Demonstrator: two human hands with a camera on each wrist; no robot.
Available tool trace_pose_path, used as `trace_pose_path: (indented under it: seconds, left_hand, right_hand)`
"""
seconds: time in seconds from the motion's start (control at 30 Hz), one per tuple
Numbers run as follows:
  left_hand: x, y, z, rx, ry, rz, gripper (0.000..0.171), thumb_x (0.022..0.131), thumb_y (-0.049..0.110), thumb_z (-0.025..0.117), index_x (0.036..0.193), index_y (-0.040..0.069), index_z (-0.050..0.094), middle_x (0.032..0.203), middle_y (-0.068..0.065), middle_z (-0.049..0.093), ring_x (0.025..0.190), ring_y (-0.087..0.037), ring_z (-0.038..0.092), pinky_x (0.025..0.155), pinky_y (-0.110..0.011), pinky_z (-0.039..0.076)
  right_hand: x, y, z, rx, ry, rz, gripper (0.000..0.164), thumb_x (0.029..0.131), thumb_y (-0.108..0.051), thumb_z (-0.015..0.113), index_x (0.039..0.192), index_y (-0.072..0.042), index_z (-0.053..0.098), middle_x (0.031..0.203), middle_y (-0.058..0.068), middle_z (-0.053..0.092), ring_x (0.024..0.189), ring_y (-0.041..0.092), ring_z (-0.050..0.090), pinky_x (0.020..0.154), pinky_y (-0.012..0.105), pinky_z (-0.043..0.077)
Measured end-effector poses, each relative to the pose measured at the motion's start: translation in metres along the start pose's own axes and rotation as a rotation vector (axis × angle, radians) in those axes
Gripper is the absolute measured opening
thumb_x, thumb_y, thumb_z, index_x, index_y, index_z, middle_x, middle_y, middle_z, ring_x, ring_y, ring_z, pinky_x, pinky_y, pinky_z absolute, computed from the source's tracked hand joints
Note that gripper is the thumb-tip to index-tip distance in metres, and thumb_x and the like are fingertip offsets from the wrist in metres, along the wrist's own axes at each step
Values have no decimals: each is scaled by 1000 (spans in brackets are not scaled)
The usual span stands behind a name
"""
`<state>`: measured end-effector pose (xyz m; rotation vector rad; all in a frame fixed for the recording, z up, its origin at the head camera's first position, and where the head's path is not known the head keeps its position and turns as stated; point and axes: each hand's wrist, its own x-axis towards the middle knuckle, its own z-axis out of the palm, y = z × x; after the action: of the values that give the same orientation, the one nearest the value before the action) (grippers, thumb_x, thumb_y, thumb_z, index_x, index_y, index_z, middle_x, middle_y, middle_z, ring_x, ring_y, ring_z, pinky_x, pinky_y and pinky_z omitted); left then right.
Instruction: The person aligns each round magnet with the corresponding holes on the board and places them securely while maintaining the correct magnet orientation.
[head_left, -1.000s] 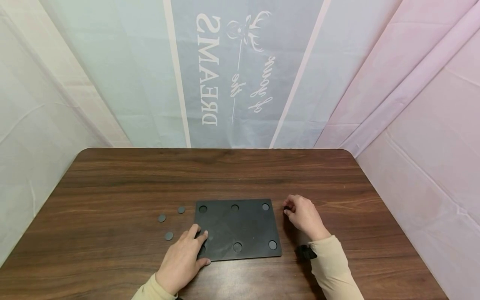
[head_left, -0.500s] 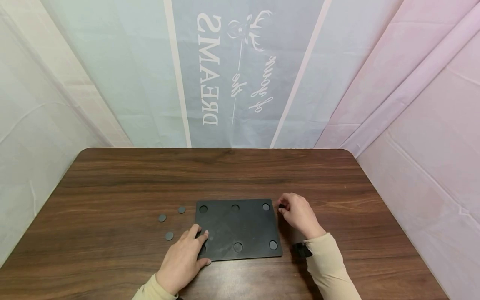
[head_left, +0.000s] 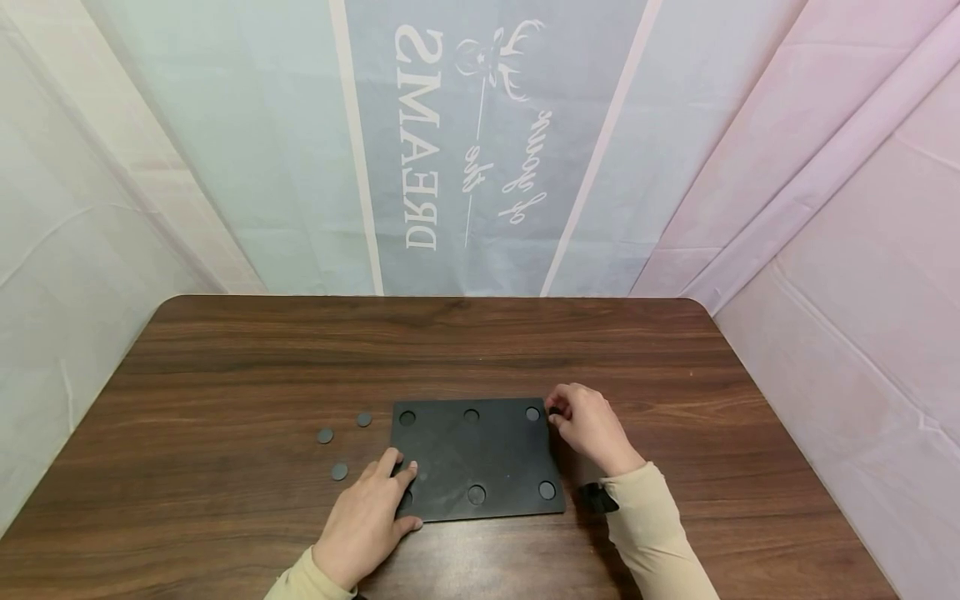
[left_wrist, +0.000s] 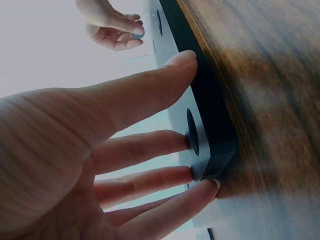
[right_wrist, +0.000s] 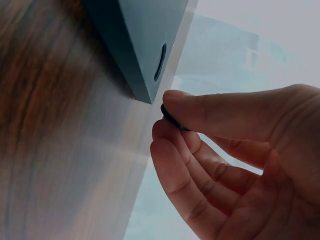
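Observation:
A flat black board [head_left: 495,450] with several round recesses lies on the table. My left hand [head_left: 367,512] rests on its left end, fingers mostly straight. In the left wrist view the thumb touches the board's near edge, and the fingertips lie around a corner recess [left_wrist: 192,132]. Beyond the board's far right corner, my right hand [head_left: 592,425] pinches a small dark disc [right_wrist: 172,119] between thumb and index finger. The disc is tilted, close beside the board's corner. The two right-hand recesses look lighter grey inside than the far left one.
Three loose grey discs lie left of the board: one farthest back [head_left: 363,419], a second disc [head_left: 325,436] and a nearer disc [head_left: 340,472]. The brown wooden table [head_left: 450,350] ends at a printed curtain [head_left: 465,167], with pale cloth at both sides.
My right hand has moved left with the pinched disc, up to the board's far right corner. The left hand and the loose discs have stayed where they were.

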<state>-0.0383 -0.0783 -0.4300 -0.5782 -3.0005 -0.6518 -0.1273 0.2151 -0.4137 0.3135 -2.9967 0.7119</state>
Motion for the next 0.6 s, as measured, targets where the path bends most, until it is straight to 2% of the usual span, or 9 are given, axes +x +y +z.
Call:
trace_pose_path:
  seconds: [0.6]
  left_hand:
    - [0, 0, -2, 0, -1, 3, 63, 64, 24, 88, 117, -2, 67, 114, -13, 57, 93, -27, 60, 60, -35, 52]
  right_hand:
    - [5, -13, 3, 7, -18, -58, 13, 79, 4, 72, 86, -6, 68, 78, 3, 60, 67, 12, 55, 61, 31, 48]
